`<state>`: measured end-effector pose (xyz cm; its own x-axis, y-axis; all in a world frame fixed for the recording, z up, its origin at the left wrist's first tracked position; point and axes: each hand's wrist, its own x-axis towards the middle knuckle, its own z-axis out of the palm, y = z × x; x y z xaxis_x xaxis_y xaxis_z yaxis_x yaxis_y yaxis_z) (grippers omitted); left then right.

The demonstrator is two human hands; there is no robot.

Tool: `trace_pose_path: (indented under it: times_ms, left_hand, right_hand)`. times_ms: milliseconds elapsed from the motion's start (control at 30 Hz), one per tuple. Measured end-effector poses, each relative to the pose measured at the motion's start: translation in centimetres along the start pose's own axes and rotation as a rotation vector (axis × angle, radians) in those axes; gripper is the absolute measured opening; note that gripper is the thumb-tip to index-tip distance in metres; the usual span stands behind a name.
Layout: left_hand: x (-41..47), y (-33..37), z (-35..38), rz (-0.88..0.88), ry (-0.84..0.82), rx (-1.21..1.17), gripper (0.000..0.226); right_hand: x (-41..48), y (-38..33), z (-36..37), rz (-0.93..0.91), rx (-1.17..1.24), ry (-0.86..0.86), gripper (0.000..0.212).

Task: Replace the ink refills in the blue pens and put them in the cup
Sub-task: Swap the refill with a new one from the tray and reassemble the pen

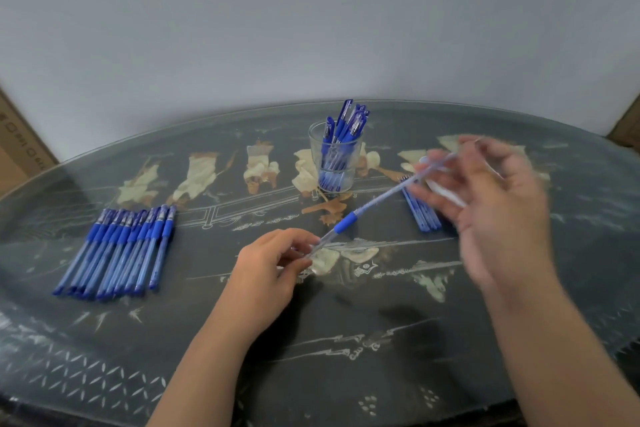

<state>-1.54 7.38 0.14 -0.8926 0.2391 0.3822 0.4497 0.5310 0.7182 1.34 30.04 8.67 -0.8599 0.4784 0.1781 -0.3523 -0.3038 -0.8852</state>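
Observation:
My left hand [273,265] pinches the lower end of a clear pen barrel with a blue grip [346,222], which slants up to the right. My right hand [491,204] is blurred by motion and holds the pen's upper end, or a thin refill, between its fingertips; I cannot tell which. A glass cup [334,163] at the table's back middle holds several blue pens. A row of several blue pens [117,250] lies at the left. A small bundle of blue refills [420,210] lies just left of my right hand.
The table [346,340] is a dark oval with pale inlaid figures under glass, and its front edge runs along the bottom. A white wall stands behind it. Cardboard boxes [17,146] show at the far left and right edges.

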Motion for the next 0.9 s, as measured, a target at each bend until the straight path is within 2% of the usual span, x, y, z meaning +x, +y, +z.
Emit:
trace_pose_path:
  times_ms: [100,200,300,433,567,733,900]
  left_hand:
    - [0.0,-0.3,-0.3,-0.010,0.078,0.004,0.038]
    - [0.1,-0.5,-0.4,-0.143,0.204,-0.095,0.031]
    - [0.4,-0.8,-0.4,-0.253,0.318,-0.260,0.027]
    - [0.5,-1.5,-0.2,-0.329,0.353,-0.412,0.022]
    - [0.8,-2.2,-0.1,-0.311,0.351,-0.475,0.028]
    - [0.8,-2.3,-0.4,-0.300,0.324,-0.530,0.052]
    - [1.1,-1.9,-0.5,-0.310,0.305,-0.486,0.053]
  right_hand:
    - [2.7,-3.8,-0.7,-0.195,0.021,0.137,0.007]
    - [5.6,-6.3,-0.5,-0.272,-0.168,0.130,0.007]
    - [8.4,-5.5,1.1,-0.166,-0.441,-0.002,0.006]
    - [11.2,-0.2,2.7,0.133,-0.869,-0.205,0.004]
    - [13.1,4.0,2.2,0.329,-1.096,-0.239,0.003]
    - [14.2,6.5,1.1,0.377,-1.160,-0.194,0.008]
    - [14.7,7.5,0.8,0.367,-1.205,-0.194,0.016]
